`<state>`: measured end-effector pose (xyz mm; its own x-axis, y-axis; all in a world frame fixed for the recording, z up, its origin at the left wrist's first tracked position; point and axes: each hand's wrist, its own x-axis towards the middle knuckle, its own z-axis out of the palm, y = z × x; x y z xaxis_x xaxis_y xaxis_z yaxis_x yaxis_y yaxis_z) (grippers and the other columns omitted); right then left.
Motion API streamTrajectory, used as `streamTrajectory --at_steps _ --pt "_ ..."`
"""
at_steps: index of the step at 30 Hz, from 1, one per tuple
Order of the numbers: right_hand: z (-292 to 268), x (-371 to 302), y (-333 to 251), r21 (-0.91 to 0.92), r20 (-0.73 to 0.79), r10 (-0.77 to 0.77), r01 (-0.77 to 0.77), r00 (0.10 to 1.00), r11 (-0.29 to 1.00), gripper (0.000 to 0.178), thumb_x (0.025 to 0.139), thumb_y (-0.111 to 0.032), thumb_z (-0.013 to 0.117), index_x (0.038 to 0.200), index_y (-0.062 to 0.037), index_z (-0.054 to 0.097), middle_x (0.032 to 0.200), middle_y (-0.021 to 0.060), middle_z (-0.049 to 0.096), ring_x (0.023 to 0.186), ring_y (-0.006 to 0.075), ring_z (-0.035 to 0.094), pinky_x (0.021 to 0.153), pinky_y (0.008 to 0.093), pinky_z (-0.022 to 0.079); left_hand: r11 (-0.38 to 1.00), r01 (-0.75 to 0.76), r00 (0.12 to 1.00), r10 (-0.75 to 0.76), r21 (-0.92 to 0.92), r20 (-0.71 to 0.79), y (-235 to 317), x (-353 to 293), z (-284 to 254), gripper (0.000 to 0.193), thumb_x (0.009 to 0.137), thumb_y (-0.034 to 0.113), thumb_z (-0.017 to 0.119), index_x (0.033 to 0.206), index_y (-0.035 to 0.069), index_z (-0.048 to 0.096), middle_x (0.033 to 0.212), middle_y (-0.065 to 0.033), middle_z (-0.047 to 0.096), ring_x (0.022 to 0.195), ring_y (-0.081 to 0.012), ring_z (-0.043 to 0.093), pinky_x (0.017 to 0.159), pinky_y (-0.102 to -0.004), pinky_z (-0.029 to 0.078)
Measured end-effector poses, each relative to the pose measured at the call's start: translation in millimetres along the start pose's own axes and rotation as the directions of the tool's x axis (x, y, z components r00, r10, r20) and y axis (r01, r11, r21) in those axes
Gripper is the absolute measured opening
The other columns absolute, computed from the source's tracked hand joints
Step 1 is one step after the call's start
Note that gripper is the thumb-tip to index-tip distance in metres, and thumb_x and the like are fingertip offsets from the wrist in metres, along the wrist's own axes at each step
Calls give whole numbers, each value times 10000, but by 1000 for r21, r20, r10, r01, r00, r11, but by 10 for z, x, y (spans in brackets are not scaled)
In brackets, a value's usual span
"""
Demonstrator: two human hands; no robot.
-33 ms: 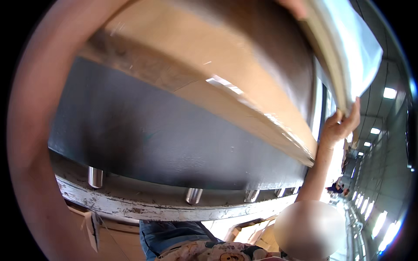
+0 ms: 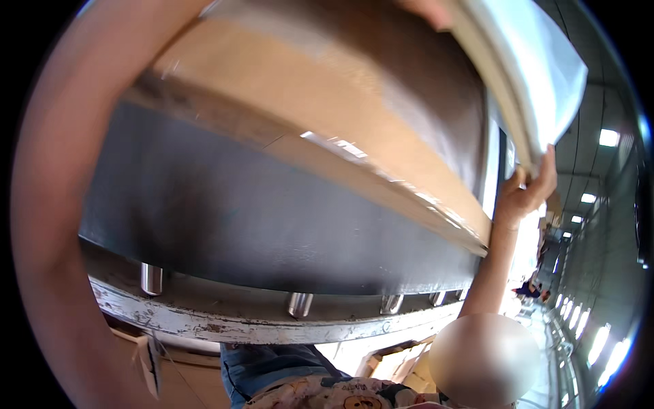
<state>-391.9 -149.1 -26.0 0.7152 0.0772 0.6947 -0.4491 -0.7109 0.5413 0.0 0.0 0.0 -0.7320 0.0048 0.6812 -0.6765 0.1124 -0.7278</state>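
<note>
Right hand (image 2: 527, 198), bare, pinches the lower corner of a white-faced, tan-edged flat panel (image 2: 550, 75), thumb toward the near side and fingers curled against the white face. Following this head view from a distance, I find the panel at upper right, raised and steeply tilted, its upper end cut off by the picture's top. Up there, blurred fingers touch its tan edge; I take them to be the left hand (image 2: 430, 12), though its grip is too cropped for me to tell. The left forearm (image 2: 48, 204) arches up the left side, close to the lens.

Between the arms lies a long, brown cardboard package (image 2: 300, 92) with shiny clear tape (image 2: 351, 148) along its near edge. It rests on a smooth, dark grey sheet-like surface (image 2: 306, 211), below which short, silver metal cylinders (image 2: 300, 305) line a chipped white rail (image 2: 238, 331). Blue jeans (image 2: 262, 368) and a patterned shirt (image 2: 320, 392) show at the bottom.

I judge the step in hand to be holding and steering the raised panel beside the package. I cannot tell whether the two are joined. To my mind, the next move calls for firm support at both ends, with the panel's free corner guided clear of the package.
</note>
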Motion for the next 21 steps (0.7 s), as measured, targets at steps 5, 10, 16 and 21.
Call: streamTrajectory --at_steps 5,10,16,21 --pt "-112 -215 51 135 159 36 -58 987 989 715 719 -408 785 1267 -37 512 1280 119 573 1202 337 519 999 417 442 979 171 928 -123 -109 352 288 -126 -21 470 805 479 660 1051 86 580 1089 -121 591 1013 -282 575 800 -426 473" --pt "-188 -87 -59 213 191 158 -198 969 957 751 619 -463 822 1196 -60 560 1208 111 596 1098 321 546 912 407 496 939 295 877 -193 -176 441 466 -172 -124 575 768 478 685 1199 109 588 1213 -103 577 1132 -298 540 896 -466 443" --pt "-161 -168 -88 261 298 184 -266 937 928 732 625 -513 781 1150 -44 579 1234 115 573 1078 331 535 898 421 482 923 285 808 -86 -258 583 526 -109 -153 543 790 458 682 1234 160 591 1270 -89 543 1178 -289 502 936 -491 421" --pt "-198 -113 -82 288 401 193 -323 895 902 765 568 -542 753 1151 -79 576 1239 76 560 1097 282 516 909 407 416 895 300 768 -21 -331 640 547 -130 -149 568 788 466 688 1241 139 582 1328 -100 509 1260 -291 443 1012 -521 361"
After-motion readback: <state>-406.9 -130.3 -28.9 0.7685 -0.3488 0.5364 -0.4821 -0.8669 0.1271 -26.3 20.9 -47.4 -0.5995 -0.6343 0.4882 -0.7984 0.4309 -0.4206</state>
